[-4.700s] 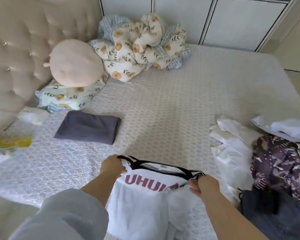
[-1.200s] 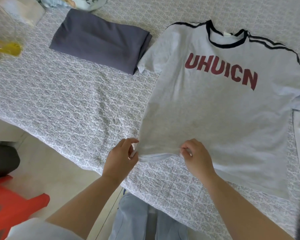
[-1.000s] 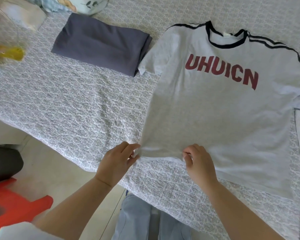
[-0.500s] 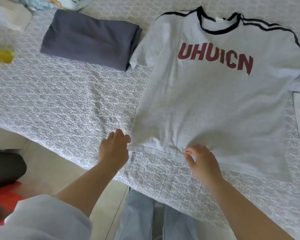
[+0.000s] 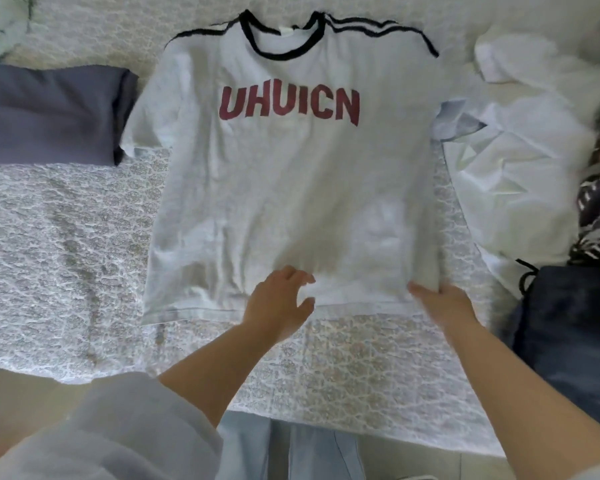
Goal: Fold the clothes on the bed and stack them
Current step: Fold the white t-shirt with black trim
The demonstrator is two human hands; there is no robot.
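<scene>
The T-shirt [image 5: 291,188] lay spread face up on the bed [image 5: 66,237], collar away from the person, red lettering showing. Just left of it sat a folded dark garment [image 5: 49,112], with the shirt's left sleeve touching its edge. To the right was a heap of unfolded clothes [image 5: 520,174].

Both hands were at the hem. The left hand [image 5: 278,306] hovered over the middle of it with fingers spread and relaxed, holding nothing. The right hand [image 5: 444,306] sat at the hem's right corner; it was blurred, and I could not tell whether it pinched the cloth or only rested there.

My guess was that the shirt was being smoothed before the first fold. To do that well, the hem should be drawn straight, the creases near the bottom pressed outward, and the rumpled right sleeve laid flat, so the side folds come in even and the stack sits neat.
</scene>
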